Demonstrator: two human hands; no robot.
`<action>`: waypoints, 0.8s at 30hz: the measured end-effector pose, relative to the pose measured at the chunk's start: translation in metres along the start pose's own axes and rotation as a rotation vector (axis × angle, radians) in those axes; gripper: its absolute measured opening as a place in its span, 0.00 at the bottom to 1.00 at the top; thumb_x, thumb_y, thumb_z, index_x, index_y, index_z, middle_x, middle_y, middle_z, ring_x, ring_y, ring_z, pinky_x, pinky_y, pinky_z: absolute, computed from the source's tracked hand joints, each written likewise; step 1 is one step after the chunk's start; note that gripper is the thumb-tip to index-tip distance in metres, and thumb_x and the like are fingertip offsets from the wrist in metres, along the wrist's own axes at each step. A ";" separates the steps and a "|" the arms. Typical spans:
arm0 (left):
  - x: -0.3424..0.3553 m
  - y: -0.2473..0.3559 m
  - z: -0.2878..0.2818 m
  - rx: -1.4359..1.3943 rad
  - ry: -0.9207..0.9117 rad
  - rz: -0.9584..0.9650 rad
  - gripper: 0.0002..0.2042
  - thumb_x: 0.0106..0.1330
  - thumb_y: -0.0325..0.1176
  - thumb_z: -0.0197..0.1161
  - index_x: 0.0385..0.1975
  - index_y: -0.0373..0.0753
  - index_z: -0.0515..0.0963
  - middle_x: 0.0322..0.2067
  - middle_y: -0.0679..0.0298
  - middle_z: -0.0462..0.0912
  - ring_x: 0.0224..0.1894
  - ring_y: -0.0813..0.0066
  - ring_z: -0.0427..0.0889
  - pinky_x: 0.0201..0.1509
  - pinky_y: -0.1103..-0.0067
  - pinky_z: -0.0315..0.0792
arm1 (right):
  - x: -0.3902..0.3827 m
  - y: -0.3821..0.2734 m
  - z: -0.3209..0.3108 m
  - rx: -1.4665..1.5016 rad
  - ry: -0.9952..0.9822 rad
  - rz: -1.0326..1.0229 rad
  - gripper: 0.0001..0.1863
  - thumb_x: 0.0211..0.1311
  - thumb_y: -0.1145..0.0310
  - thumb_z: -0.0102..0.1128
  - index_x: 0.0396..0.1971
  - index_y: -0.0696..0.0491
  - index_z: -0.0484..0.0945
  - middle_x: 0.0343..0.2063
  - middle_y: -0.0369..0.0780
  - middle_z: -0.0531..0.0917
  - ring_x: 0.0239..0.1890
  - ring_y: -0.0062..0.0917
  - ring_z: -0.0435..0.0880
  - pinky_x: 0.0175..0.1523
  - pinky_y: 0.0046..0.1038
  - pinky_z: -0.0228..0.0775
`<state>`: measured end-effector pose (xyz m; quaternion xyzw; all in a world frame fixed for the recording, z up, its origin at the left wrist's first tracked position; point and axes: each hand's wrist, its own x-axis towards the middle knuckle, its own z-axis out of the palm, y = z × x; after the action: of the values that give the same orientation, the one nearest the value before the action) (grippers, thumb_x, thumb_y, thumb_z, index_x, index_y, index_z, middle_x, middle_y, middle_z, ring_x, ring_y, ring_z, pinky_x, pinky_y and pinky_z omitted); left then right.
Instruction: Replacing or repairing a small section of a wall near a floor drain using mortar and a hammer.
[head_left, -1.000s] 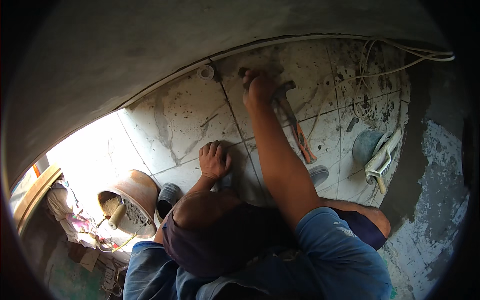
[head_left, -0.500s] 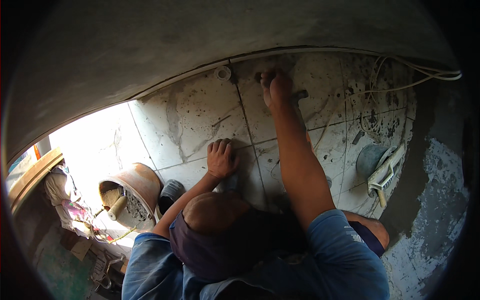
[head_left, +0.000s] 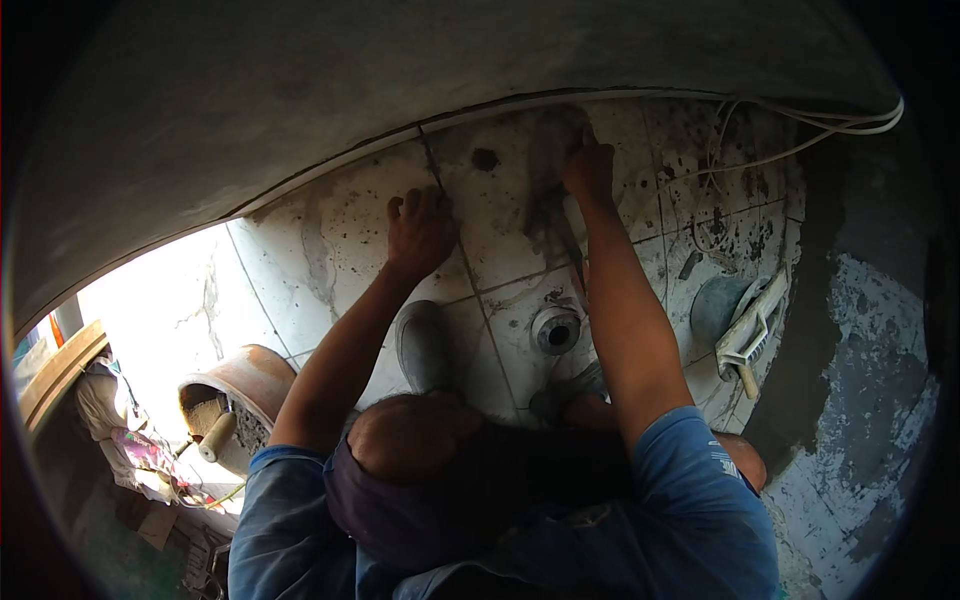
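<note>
My left hand rests over the stained white floor tiles, close to a dark joint line, with its fingers apart. Farther to the right, my right hand is down at a grey, wet-looking smear near the wall; its fingers are closed, and what they hold is hidden. A dark round hole or patch marks the tile between my hands. Beside my right forearm lies a long tool, probably a hammer, partly in shadow. A grey ring-shaped piece with a dark centre stands nearer my feet.
A bucket with mortar and a handled tool lies tipped on the left. At right are a round grey container and a white float-like tool. White cable trails along the wall. My grey boot stands below my left hand.
My left hand has moved forward over the tiles. My right hand has shifted right, away from the dark patch. The white ring near the wall no longer shows; the grey ring-shaped piece has come into view.
</note>
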<state>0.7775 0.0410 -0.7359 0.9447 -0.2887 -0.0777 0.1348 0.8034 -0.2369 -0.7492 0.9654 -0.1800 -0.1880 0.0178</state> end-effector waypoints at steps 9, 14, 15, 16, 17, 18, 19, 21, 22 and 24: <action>0.023 -0.031 0.008 -0.270 0.374 -0.138 0.15 0.54 0.38 0.63 0.40 0.39 0.77 0.41 0.58 0.78 0.48 0.60 0.74 0.55 0.65 0.62 | -0.067 -0.088 0.011 0.687 -0.091 -0.333 0.24 0.64 0.65 0.49 0.58 0.60 0.66 0.42 0.55 0.76 0.47 0.46 0.74 0.52 0.39 0.65; 0.046 -0.036 0.020 -0.078 0.437 -0.082 0.19 0.52 0.32 0.62 0.45 0.36 0.75 0.48 0.56 0.76 0.53 0.57 0.71 0.59 0.65 0.61 | -0.036 -0.087 0.029 1.044 0.278 0.254 0.28 0.64 0.64 0.50 0.62 0.59 0.58 0.48 0.54 0.74 0.52 0.40 0.74 0.54 0.36 0.68; 0.043 -0.035 0.022 -0.169 0.412 0.032 0.18 0.51 0.31 0.62 0.44 0.35 0.75 0.46 0.56 0.77 0.52 0.57 0.72 0.58 0.64 0.62 | -0.028 -0.091 0.034 1.056 0.307 0.248 0.28 0.64 0.64 0.50 0.62 0.59 0.58 0.48 0.54 0.74 0.52 0.40 0.74 0.54 0.36 0.68; 0.039 -0.033 0.024 -0.263 0.389 0.141 0.18 0.51 0.29 0.62 0.43 0.35 0.76 0.44 0.56 0.78 0.51 0.56 0.73 0.57 0.64 0.63 | -0.021 -0.096 0.037 0.757 0.220 0.113 0.30 0.64 0.64 0.50 0.63 0.59 0.56 0.48 0.54 0.74 0.52 0.38 0.75 0.53 0.36 0.69; 0.035 -0.033 0.025 -0.264 0.382 0.150 0.18 0.51 0.29 0.62 0.43 0.35 0.76 0.44 0.56 0.78 0.51 0.56 0.73 0.57 0.64 0.63 | -0.020 -0.105 0.040 0.548 0.109 0.075 0.30 0.64 0.63 0.51 0.63 0.59 0.55 0.48 0.53 0.75 0.51 0.37 0.76 0.52 0.36 0.70; 0.028 -0.033 0.026 -0.342 0.376 0.134 0.16 0.51 0.28 0.61 0.42 0.35 0.76 0.42 0.56 0.79 0.50 0.56 0.74 0.55 0.64 0.65 | -0.020 -0.112 0.040 0.455 0.136 -0.015 0.31 0.64 0.63 0.51 0.63 0.59 0.54 0.48 0.53 0.75 0.51 0.36 0.76 0.51 0.36 0.71; 0.023 -0.035 0.027 -0.422 0.383 0.123 0.15 0.51 0.27 0.60 0.40 0.35 0.77 0.39 0.56 0.80 0.48 0.56 0.75 0.53 0.64 0.66 | -0.026 -0.130 0.040 0.782 0.087 0.103 0.31 0.65 0.63 0.48 0.63 0.60 0.54 0.53 0.54 0.71 0.57 0.42 0.68 0.59 0.36 0.63; 0.012 -0.041 0.027 -0.385 0.460 0.019 0.12 0.52 0.27 0.59 0.37 0.36 0.77 0.37 0.56 0.80 0.44 0.55 0.76 0.52 0.64 0.67 | -0.047 -0.168 0.032 1.190 -0.010 0.278 0.30 0.65 0.63 0.46 0.63 0.61 0.55 0.58 0.56 0.67 0.63 0.47 0.62 0.66 0.38 0.57; 0.007 -0.046 0.027 -0.343 0.550 -0.073 0.09 0.52 0.26 0.58 0.34 0.36 0.77 0.34 0.57 0.80 0.40 0.54 0.77 0.50 0.64 0.67 | -0.061 -0.182 0.028 1.272 -0.042 0.286 0.30 0.65 0.63 0.46 0.64 0.60 0.55 0.57 0.56 0.68 0.62 0.47 0.64 0.65 0.39 0.58; -0.003 -0.057 0.024 -0.368 0.563 -0.216 0.09 0.53 0.26 0.57 0.34 0.37 0.78 0.34 0.57 0.80 0.40 0.54 0.76 0.50 0.65 0.67 | -0.080 -0.195 0.021 1.166 -0.108 0.087 0.29 0.65 0.64 0.47 0.63 0.60 0.55 0.45 0.53 0.74 0.44 0.38 0.73 0.49 0.34 0.65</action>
<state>0.7999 0.0833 -0.7759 0.9140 -0.1200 0.1212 0.3682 0.7926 -0.0259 -0.7600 0.7966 -0.2940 -0.1062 -0.5174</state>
